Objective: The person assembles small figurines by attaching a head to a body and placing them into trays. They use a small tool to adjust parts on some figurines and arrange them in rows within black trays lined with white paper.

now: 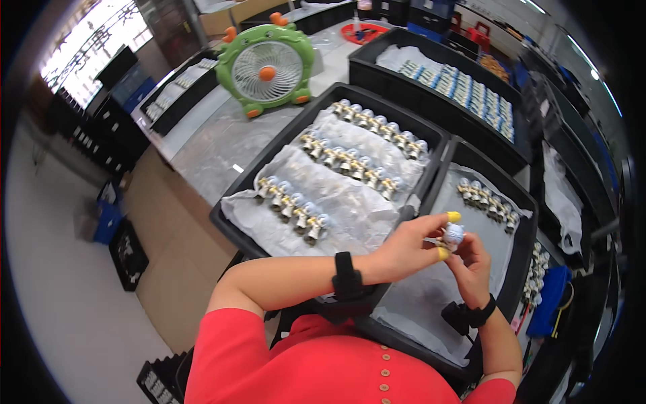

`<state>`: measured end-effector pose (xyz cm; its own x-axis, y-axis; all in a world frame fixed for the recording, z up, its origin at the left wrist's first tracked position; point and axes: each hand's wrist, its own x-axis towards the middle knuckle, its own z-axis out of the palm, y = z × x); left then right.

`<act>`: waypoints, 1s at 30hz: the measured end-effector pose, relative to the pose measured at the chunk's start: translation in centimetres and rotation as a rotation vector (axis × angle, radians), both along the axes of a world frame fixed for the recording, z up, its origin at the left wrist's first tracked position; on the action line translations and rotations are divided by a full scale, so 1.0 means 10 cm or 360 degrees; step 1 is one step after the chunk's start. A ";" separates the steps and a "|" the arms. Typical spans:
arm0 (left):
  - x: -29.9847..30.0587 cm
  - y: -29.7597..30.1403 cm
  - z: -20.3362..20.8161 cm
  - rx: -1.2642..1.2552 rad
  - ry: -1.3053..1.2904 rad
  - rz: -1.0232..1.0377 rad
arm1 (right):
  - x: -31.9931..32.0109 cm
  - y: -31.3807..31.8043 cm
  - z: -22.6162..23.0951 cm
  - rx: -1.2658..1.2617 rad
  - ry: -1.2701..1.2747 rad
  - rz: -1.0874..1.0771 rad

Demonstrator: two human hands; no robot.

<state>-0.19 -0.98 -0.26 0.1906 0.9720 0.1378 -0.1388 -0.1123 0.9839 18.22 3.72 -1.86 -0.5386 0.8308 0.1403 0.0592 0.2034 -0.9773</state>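
A small figurine (453, 234) with a pale blue rounded top is held up over the right-hand black tray (494, 333). My left hand (407, 248) is closed on it, with yellow covers on the thumb and forefinger tips. From the other side my right hand (473, 268) pinches its lower part, and the fingers hide most of the base. Beyond my hands, a row of similar figurines (486, 202) stands on the sheet lining this tray. The left-hand black tray (232, 227) holds three rows of figurines (346, 161) on crinkled white sheeting.
A green animal-shaped fan (235, 74) stands on the table at the far left. Behind the trays is a deeper black crate (431, 108) with many small blue-and-white pieces. A blue pouch (548, 299) and more figurines (537, 269) lie at the right.
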 end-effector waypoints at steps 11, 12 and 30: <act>-1.69 -0.41 0.24 0.0627 0.1955 0.0076 | -0.05 -0.04 0.00 -0.0128 0.0087 0.0044; -1.85 -0.47 0.18 0.0458 0.2121 0.0029 | -0.06 -0.04 0.00 -0.0103 0.0070 0.0038; -1.56 -0.22 0.00 0.0218 0.2423 -0.0507 | -0.03 0.00 -0.03 0.0018 0.0016 -0.0023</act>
<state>-15.83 -3.23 -0.23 0.4158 0.8625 -0.2885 0.9071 -0.3704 0.2000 17.89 3.73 -2.18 -0.5253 0.8367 0.1549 0.0523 0.2135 -0.9755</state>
